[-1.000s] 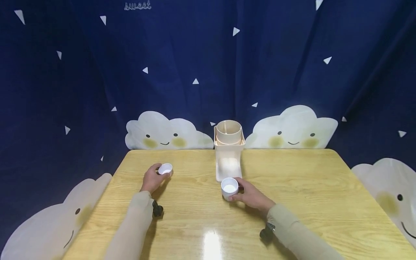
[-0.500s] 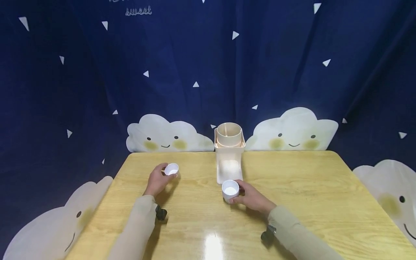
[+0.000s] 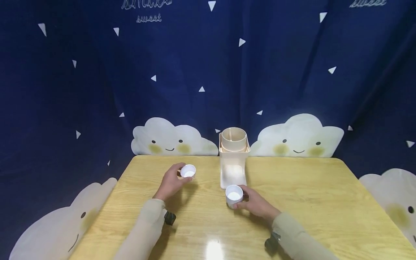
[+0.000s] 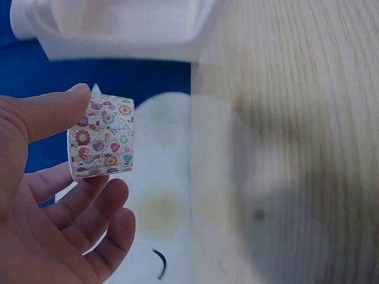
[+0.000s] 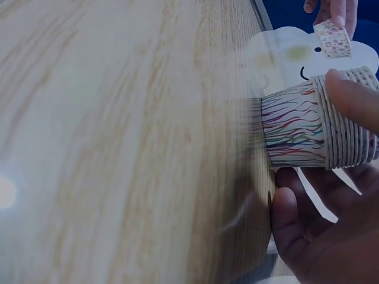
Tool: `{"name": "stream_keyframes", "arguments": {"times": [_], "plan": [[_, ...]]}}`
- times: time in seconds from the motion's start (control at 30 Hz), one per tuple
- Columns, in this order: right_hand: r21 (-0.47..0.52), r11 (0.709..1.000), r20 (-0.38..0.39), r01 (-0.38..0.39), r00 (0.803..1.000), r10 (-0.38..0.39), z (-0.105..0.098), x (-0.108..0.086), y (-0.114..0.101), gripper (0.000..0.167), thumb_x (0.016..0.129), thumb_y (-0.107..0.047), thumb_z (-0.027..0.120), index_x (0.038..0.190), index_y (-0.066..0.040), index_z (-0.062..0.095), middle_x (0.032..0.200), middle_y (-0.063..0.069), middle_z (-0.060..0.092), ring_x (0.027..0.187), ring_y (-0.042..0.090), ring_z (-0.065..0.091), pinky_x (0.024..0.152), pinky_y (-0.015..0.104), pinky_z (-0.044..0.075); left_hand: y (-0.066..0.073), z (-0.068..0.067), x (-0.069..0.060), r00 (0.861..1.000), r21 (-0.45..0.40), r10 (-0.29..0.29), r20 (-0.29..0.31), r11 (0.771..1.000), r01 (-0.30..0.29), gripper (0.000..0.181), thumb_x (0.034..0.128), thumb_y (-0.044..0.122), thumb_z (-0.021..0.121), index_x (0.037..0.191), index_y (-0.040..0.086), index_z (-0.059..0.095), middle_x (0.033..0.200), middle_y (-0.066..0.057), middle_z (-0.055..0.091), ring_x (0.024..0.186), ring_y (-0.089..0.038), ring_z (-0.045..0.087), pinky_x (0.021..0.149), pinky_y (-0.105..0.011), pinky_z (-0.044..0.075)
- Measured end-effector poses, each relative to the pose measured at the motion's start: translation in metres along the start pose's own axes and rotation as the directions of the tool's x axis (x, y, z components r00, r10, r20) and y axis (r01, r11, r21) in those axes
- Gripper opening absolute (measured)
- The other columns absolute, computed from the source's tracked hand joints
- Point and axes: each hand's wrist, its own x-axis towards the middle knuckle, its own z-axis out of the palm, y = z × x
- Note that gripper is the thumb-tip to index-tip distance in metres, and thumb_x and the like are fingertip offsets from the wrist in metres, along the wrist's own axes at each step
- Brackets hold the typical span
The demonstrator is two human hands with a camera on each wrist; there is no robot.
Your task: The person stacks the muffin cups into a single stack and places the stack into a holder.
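My left hand [image 3: 171, 181] pinches a small white-lined paper baking cup [image 3: 188, 171] between thumb and fingers, above the table's left half. In the left wrist view this baking cup [image 4: 105, 139] shows a floral print and is raised off the wood. My right hand [image 3: 256, 204] grips a nested stack of paper cups [image 3: 234, 198] at the front foot of a cream plastic stand. The right wrist view shows the stack [image 5: 293, 130] with coloured wavy lines and several ribbed rims; its base is close to the wood, but whether it touches I cannot tell.
The cream stand [image 3: 233, 159] carries a round open tube [image 3: 234, 139] at its top and stands at the table's back edge. Behind the wooden table [image 3: 302, 202] hangs a dark blue curtain [image 3: 182, 72] with cloud prints.
My left hand has moved right with the baking cup, nearer the cream stand. My right hand stays with the stack at the stand's foot. The head view has tilted up slightly.
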Motion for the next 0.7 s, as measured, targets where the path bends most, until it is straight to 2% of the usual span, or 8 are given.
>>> {"name": "stream_keyframes", "arguments": {"times": [0.07,0.17,0.3,0.47,0.7], "plan": [[0.008,1.0,0.002,0.003,1.0,-0.003,0.0,-0.002,-0.001,0.066,0.079,-0.019,0.082,0.137,-0.004,0.052,0.124,0.011,0.064,0.117,0.028,0.058,0.103,0.05,0.043,0.008,0.003,-0.003,1.0,0.003,0.023,0.013,1.0,-0.023,0.063,0.081,0.018,0.081,0.137,0.004,0.055,0.13,-0.014,0.06,0.099,-0.029,0.06,0.078,-0.033,0.048],[0.019,1.0,0.005,0.008,1.0,-0.009,0.0,-0.002,-0.003,0.066,0.08,-0.019,0.081,0.137,-0.004,0.052,0.124,0.011,0.064,0.117,0.027,0.059,0.104,0.05,0.044,0.02,0.007,-0.007,0.996,0.003,0.088,0.016,0.996,-0.088,0.06,0.0795,0.017,0.082,0.134,0.005,0.058,0.126,-0.014,0.062,0.096,-0.028,0.061,0.078,-0.032,0.048],[0.021,0.999,0.008,0.045,0.999,-0.046,0.002,-0.002,-0.003,0.065,0.081,-0.018,0.08,0.137,-0.003,0.051,0.123,0.012,0.064,0.114,0.026,0.059,0.102,0.048,0.045,0.032,0.016,-0.011,0.984,0.006,0.176,0.012,0.984,-0.176,0.057,0.0781,0.017,0.082,0.129,0.006,0.061,0.121,-0.012,0.064,0.091,-0.025,0.062,0.076,-0.032,0.048],[0.0,0.998,0.007,0.069,0.998,-0.069,0.002,-0.001,-0.003,0.064,0.081,-0.018,0.08,0.136,-0.002,0.052,0.121,0.013,0.065,0.112,0.024,0.06,0.099,0.042,0.046,0.046,0.029,-0.018,0.975,-0.026,0.221,0.036,0.975,-0.22,0.058,0.0777,0.018,0.082,0.13,0.007,0.06,0.116,-0.009,0.064,0.092,-0.027,0.063,0.074,-0.029,0.048],[-0.002,1.0,0.006,0.013,1.0,-0.013,0.001,-0.003,-0.002,0.065,0.081,-0.02,0.081,0.137,-0.006,0.052,0.123,0.01,0.064,0.113,0.023,0.059,0.1,0.041,0.044,0.064,0.044,-0.03,0.953,-0.064,0.285,0.098,0.958,-0.28,0.057,0.0789,0.017,0.082,0.131,0.008,0.06,0.119,-0.007,0.065,0.092,-0.022,0.061,0.077,-0.032,0.051]]}}
